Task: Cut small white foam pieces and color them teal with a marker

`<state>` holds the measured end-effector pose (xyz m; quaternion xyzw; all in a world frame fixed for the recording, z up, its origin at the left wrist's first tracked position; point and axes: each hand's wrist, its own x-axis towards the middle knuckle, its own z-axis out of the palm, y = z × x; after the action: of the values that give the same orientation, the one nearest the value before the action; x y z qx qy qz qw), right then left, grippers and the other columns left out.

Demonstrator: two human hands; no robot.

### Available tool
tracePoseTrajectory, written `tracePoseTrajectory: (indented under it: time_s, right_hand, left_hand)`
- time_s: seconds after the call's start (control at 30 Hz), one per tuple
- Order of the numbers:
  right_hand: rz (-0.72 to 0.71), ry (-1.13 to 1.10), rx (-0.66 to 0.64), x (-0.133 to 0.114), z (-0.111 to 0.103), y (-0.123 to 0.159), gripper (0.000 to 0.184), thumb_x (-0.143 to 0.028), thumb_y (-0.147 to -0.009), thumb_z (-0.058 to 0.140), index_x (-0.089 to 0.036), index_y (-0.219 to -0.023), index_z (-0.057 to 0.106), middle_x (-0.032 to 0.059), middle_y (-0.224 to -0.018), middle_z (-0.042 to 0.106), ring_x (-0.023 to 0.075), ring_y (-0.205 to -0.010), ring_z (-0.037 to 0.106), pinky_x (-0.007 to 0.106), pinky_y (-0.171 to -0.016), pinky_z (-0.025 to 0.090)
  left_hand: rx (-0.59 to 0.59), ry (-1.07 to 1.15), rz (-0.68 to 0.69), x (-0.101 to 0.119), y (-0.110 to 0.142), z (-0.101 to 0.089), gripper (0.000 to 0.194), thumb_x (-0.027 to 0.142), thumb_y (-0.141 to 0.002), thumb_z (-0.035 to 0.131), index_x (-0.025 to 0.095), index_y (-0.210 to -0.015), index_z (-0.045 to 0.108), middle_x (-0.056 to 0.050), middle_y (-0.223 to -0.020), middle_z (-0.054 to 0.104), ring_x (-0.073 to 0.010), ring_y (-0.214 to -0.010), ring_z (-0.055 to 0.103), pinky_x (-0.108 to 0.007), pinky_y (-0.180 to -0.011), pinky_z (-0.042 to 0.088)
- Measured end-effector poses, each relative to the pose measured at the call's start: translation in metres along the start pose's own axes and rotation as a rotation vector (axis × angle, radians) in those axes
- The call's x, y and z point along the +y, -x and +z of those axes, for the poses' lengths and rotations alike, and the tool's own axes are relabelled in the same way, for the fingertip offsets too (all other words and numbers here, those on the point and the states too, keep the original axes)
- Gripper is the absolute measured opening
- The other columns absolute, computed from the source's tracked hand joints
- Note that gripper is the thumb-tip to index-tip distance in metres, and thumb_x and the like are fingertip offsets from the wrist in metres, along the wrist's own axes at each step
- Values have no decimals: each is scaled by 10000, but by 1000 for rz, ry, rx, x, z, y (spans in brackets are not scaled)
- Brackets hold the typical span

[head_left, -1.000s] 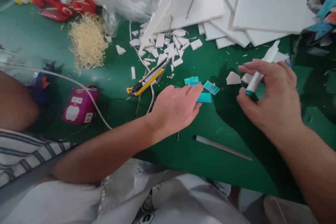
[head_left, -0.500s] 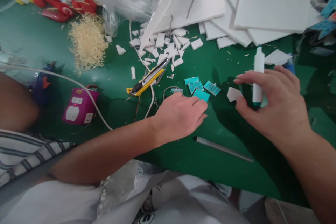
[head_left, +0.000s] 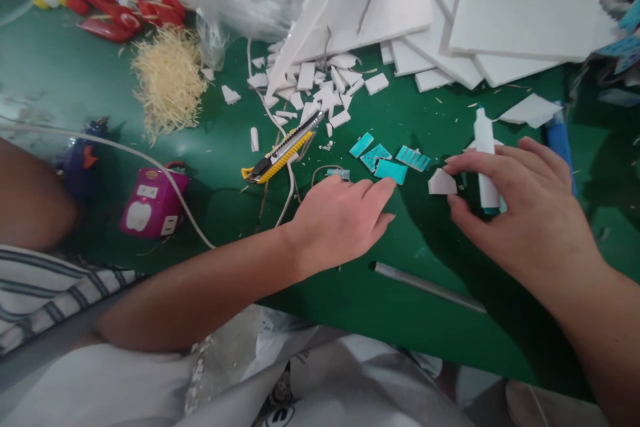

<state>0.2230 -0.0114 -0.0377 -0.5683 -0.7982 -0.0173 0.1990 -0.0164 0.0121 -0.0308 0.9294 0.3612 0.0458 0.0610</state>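
My left hand (head_left: 345,213) is over the green table, thumb and index finger apart, with the index fingertip at the edge of a plain teal foam piece (head_left: 390,171). Beside that piece lie teal-coloured foam pieces, one striped (head_left: 413,158), one dotted (head_left: 375,157) and a small rectangle (head_left: 361,145). My right hand (head_left: 520,193) has a white marker (head_left: 485,160) with a teal end lodged between its fingers. Between its thumb and index fingertips is the edge of a small white foam piece (head_left: 442,182).
A yellow utility knife (head_left: 283,157) lies left of centre, below white foam scraps (head_left: 320,87). White foam boards (head_left: 525,7) are stacked at the back. A metal tube (head_left: 430,287) lies near the front edge. A cable runs past a magenta power adapter (head_left: 154,203).
The teal pieces have shifted and spread apart slightly, and my left index finger has straightened. In my right hand the marker has tipped and lowered; the white foam piece has turned between the fingertips.
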Motion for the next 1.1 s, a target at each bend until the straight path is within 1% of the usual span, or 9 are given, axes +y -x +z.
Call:
tracePoseTrajectory:
  time_s: [0.27, 0.43, 0.63, 0.73, 0.83, 0.9, 0.93, 0.97, 1.1]
  right_hand:
    - [-88, -94, -33, -8, -2, 5, 259, -283, -881, 618, -318, -1135, 580, 23, -977, 756, 242, -967, 714, 516, -1064, 468]
    - [-66, -176, -35, -18, -1, 4, 292, -324, -879, 636, -337, -1167, 590, 4, -979, 762, 234, -952, 722, 506, -1052, 489]
    - [63, -453, 147, -26, -13, 8, 293, -206, -826, 699, -311, -1099, 673, -23, -818, 749, 196, -808, 729, 485, -1046, 511]
    - [167, -623, 284, -28, -12, 12, 252, -225, -892, 596, -312, -1077, 743, -12, -730, 724, 192, -651, 698, 469, -832, 578]
    - [366, -760, 394, -30, -9, 12, 333, -399, -937, 498, -304, -1125, 756, 58, -936, 758, 211, -587, 667, 468, -617, 552]
    - [418, -812, 410, -32, -10, 9, 350, -459, -894, 534, -305, -1130, 742, 75, -996, 750, 223, -584, 657, 473, -574, 539]
    - [443, -827, 393, -32, -12, 8, 328, -448, -868, 564, -297, -1098, 743, 74, -946, 747, 226, -585, 652, 466, -564, 539]
    - [472, -859, 336, -32, -13, 7, 277, -411, -830, 617, -292, -1044, 746, 53, -775, 717, 230, -575, 641, 449, -552, 535]
    - [568, -939, 262, -31, -20, 6, 115, -320, -789, 678, -263, -835, 766, 43, -677, 711, 206, -564, 648, 391, -543, 554]
  left_hand:
    - [-56, -21, -42, -1, -1, -1, 446, 371, -998, 500, 118, -1365, 479, -29, -857, 748, -217, -800, 709, -323, -655, 417]
    - [-55, 55, -19, 0, -2, 1, 384, 422, -983, 525, 147, -1249, 554, -34, -971, 759, -215, -801, 713, -334, -644, 419]
    - [-91, 92, 0, 6, -9, 4, 420, 423, -1002, 508, 170, -1337, 509, -11, -895, 744, -204, -795, 710, -324, -609, 380]
    - [-109, 63, 51, 10, -12, 6, 395, 391, -1018, 484, 188, -1356, 513, -12, -840, 723, -190, -778, 701, -314, -602, 364]
    - [-78, 73, 64, 9, -12, 7, 320, 352, -1020, 464, 192, -1277, 569, -9, -846, 723, -183, -763, 696, -311, -607, 361]
    - [-39, 99, 43, 6, -10, 8, 323, 365, -1002, 493, 179, -1253, 576, -7, -868, 735, -188, -769, 700, -313, -620, 369]
    - [-20, 110, 29, 5, -9, 8, 352, 384, -990, 514, 171, -1264, 568, -8, -881, 741, -192, -778, 704, -314, -628, 375]
    - [-2, 118, 17, 4, -8, 8, 386, 404, -981, 529, 163, -1282, 559, -9, -891, 746, -194, -782, 707, -314, -633, 378]
    - [13, 137, -13, 2, -9, 12, 364, 394, -991, 512, 178, -1278, 571, -4, -888, 751, -189, -796, 712, -304, -645, 379]
